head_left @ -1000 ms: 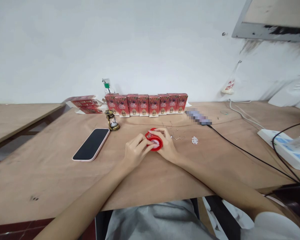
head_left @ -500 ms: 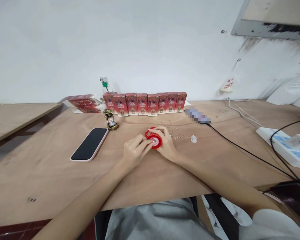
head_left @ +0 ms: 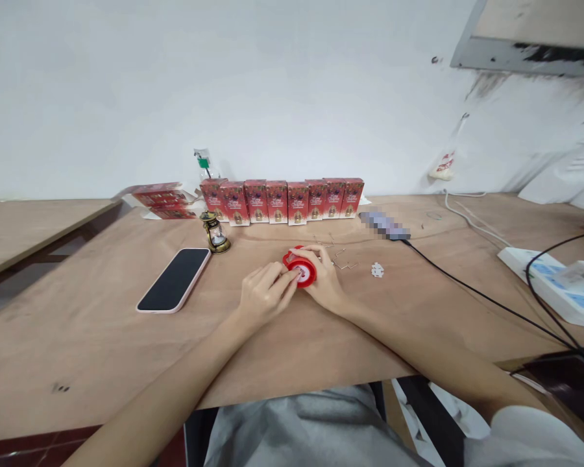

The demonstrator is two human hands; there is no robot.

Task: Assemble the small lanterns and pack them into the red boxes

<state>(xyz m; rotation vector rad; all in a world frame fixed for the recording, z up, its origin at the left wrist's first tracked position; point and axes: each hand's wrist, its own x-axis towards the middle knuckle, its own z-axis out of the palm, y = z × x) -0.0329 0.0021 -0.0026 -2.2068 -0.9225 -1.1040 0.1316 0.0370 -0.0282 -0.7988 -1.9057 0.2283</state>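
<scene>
Over the middle of the table, my right hand [head_left: 324, 280] is wrapped round the far right side of a round red piece [head_left: 312, 275] with a pale centre. A red loop shows at its far edge. My left hand [head_left: 267, 290] is closed in a pinch, its fingertips at that pale centre; whatever lies between them is too small to make out. Beyond my right hand lie several bent wires [head_left: 344, 261], partly hidden by it. A small white cut-out piece [head_left: 377, 270] is to their right.
Several red printed boxes [head_left: 267, 202] stand in a row along the wall. A bronze mini lantern [head_left: 216, 233] and a phone [head_left: 175, 280] are at left, beside flattened red boxes [head_left: 163, 198]. At right are a blurred-out device [head_left: 385, 226] on a black cable and a power strip [head_left: 555, 285].
My left fingertips have shifted slightly over the pale centre of the red piece. My right hand keeps its hold in nearly the same place.
</scene>
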